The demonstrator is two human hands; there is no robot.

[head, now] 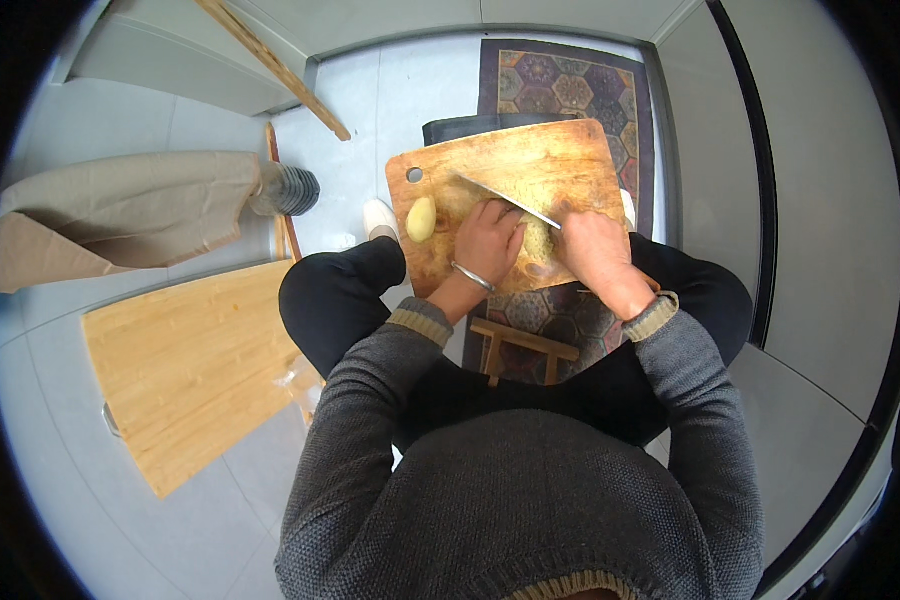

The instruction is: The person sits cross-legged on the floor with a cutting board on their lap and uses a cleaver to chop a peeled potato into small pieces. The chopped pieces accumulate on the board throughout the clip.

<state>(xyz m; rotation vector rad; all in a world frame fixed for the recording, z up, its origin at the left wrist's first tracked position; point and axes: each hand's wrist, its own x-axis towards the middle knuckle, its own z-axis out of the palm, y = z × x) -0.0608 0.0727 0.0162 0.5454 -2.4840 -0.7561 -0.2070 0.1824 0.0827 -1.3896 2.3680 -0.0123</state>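
A wooden cutting board [487,157] with a hole in one corner lies before me, slightly tilted in view. My right hand [591,244] grips a kitchen knife [511,201], whose blade slants across the board toward the upper left. Close against the blade, my left hand [489,238] has its fingers curled down on cut potato [538,238]; the piece beneath the fingers is mostly hidden. The pale yellow cuttings lie between both hands. Toward the board's left edge rests a peeled potato [421,220], whole or in a large piece.
Beneath the board are a dark support [457,129] and a patterned mat [570,82]. A wooden stool frame [525,341] shows between my legs. At left stand a light wooden tabletop [195,367], beige cloth [135,202] and a ribbed container [289,189]. Cabinet panels [817,187] flank the right.
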